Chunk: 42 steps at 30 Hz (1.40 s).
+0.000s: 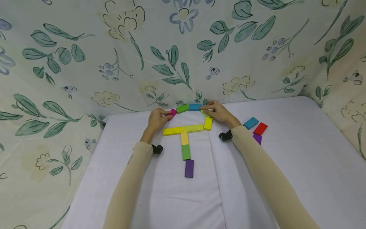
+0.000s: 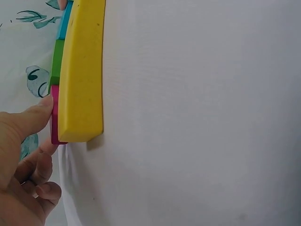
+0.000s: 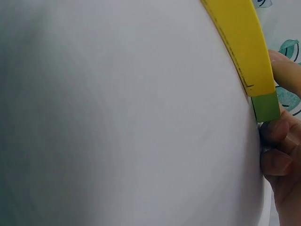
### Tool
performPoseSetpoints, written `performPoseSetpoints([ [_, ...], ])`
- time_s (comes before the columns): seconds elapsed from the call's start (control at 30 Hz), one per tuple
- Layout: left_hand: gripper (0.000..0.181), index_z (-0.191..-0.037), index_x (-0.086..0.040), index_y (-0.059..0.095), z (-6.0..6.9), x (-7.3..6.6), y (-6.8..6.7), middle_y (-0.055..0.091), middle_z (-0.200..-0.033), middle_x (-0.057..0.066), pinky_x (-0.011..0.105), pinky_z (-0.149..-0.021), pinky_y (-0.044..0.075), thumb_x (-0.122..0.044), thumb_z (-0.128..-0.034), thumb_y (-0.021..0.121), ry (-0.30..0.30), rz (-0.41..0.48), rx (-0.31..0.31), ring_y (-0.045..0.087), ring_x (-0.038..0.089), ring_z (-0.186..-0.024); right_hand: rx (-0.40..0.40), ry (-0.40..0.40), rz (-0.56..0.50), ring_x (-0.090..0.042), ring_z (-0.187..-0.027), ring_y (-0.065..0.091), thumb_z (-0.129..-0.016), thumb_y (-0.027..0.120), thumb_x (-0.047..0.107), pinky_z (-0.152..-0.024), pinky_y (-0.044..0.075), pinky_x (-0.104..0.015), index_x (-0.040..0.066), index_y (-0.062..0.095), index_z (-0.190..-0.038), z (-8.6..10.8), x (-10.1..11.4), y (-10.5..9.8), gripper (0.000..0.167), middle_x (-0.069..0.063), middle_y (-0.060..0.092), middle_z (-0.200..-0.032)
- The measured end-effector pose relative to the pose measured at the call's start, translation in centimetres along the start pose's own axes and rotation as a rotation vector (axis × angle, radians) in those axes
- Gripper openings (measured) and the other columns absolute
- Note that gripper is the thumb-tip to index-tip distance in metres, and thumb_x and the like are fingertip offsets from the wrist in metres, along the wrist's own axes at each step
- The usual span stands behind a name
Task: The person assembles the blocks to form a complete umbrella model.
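At the back of the white table, my left hand point(image 1: 155, 120) pinches a magenta block point(image 1: 172, 114) between thumb and fingers, as the left wrist view also shows. A green block point(image 1: 182, 109) and a blue block point(image 1: 195, 107) continue the curve from it. My right hand point(image 1: 219, 113) grips a light green block point(image 1: 204, 113), partly hidden by its fingers. Just below lies a yellow block point(image 1: 208, 123), beside a row of two yellow blocks point(image 1: 172, 131). From that row a pale yellow block point(image 1: 185, 138), a green block point(image 1: 186, 152) and a purple block point(image 1: 189, 168) run toward me.
To the right of my right forearm lie a loose blue block point(image 1: 251, 123), a red block point(image 1: 260, 128) and a purple block point(image 1: 257, 139), partly covered by the sleeve. A flowered cloth point(image 1: 183, 92) rises directly behind the table's point(image 1: 300, 159) back edge.
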<state>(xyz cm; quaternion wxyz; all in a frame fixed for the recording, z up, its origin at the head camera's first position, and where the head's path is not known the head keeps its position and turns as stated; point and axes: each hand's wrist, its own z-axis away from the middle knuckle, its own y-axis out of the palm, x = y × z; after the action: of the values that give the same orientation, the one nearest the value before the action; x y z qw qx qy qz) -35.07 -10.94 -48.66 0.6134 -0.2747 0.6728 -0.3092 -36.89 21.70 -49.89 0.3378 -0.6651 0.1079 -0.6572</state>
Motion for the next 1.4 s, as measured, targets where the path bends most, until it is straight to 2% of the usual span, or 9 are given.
performPoseSetpoints([
  [0.2,0.027,-0.121,-0.018,0.078,-0.05,0.21,0.01,0.066,-0.115,0.014,0.032,-0.077,0.039,-0.023,-0.0951,0.077,0.01,0.001,-0.012,0.051,0.028,-0.092,0.014,-0.01,0.029,-0.029,-0.109,0.043,-0.106,0.06,0.033,-0.09,0.038,-0.041,0.028,0.063,-0.143,-0.22,0.13,0.16,0.038,-0.014,0.047,-0.137],
  [0.47,0.026,-0.121,-0.017,0.078,-0.18,0.38,0.16,0.067,-0.117,0.014,0.032,-0.077,0.039,-0.024,-0.0951,0.077,0.022,0.012,-0.015,0.051,0.027,-0.093,0.016,0.003,0.029,-0.03,-0.113,0.044,-0.106,0.061,0.031,-0.094,0.039,-0.043,0.027,0.063,-0.144,-0.09,0.34,0.11,0.038,-0.013,0.048,-0.139],
  [1.07,0.028,-0.123,-0.019,0.077,0.04,0.22,0.1,0.066,-0.115,0.012,0.033,-0.079,0.042,-0.022,-0.0951,0.077,-0.015,0.012,-0.011,0.051,0.027,-0.096,0.02,-0.006,0.03,-0.03,-0.113,0.043,-0.106,0.061,0.031,-0.095,0.039,-0.044,0.027,0.063,-0.143,-0.31,0.23,0.36,0.038,-0.014,0.048,-0.139],
  [1.4,0.027,-0.122,-0.018,0.078,0.16,0.23,0.06,0.063,-0.118,0.012,0.033,-0.081,0.043,-0.025,-0.0952,0.077,0.008,0.01,-0.03,0.052,0.028,-0.097,0.038,0.0,0.012,-0.03,-0.114,0.044,-0.107,0.059,0.034,-0.096,0.039,-0.043,0.029,0.062,-0.144,-0.14,0.23,-0.34,0.038,-0.012,0.049,-0.14],
])
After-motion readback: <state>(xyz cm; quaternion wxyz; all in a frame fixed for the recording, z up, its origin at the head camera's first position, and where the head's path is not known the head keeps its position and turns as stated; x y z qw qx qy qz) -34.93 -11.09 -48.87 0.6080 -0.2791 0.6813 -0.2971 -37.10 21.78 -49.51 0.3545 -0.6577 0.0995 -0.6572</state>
